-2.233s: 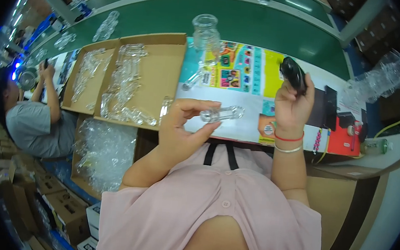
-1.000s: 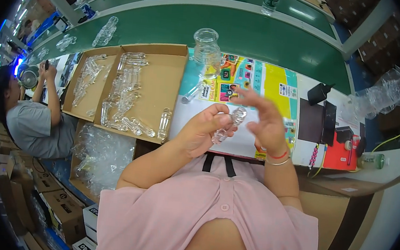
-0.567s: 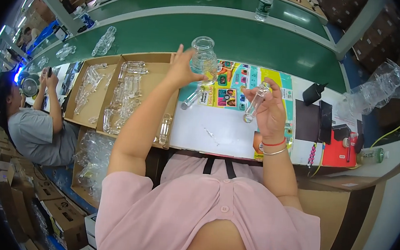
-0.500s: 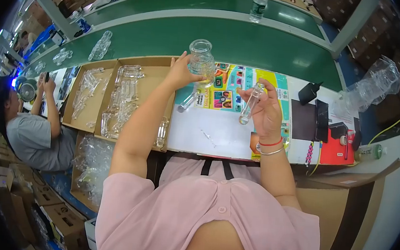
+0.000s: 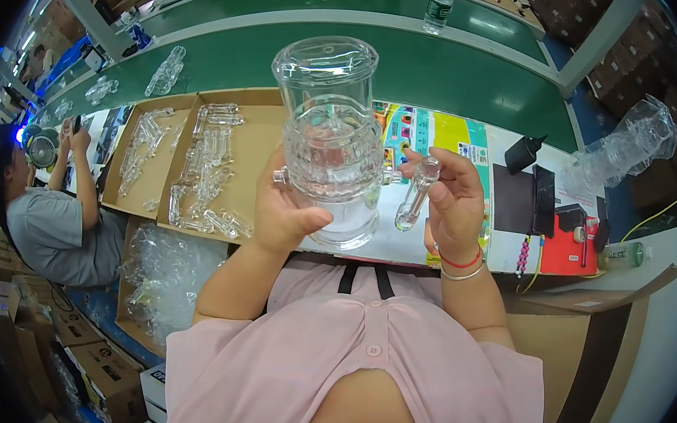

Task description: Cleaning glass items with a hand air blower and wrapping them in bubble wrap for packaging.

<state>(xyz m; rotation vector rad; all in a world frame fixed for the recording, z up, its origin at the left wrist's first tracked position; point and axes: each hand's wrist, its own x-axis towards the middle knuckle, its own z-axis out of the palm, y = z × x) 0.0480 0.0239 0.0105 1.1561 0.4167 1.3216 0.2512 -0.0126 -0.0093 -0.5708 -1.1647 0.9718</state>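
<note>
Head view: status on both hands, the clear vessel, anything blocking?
Left hand gripping clear barrel-shaped vessel, slightly tilted. Right hand holding clear rod-like piece close beside it. Vessel hides part of colourful printed sheet behind.

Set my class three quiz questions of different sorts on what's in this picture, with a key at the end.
1. True or false: the left hand holds the large clear jar.
2. What does the right hand hold? a) a water bottle b) a small clear handle c) a black bottle
3. Fill in: loose clear pieces lie in a shallow ____ tray left of the jar.

Key: 1. True 2. b 3. brown
</note>
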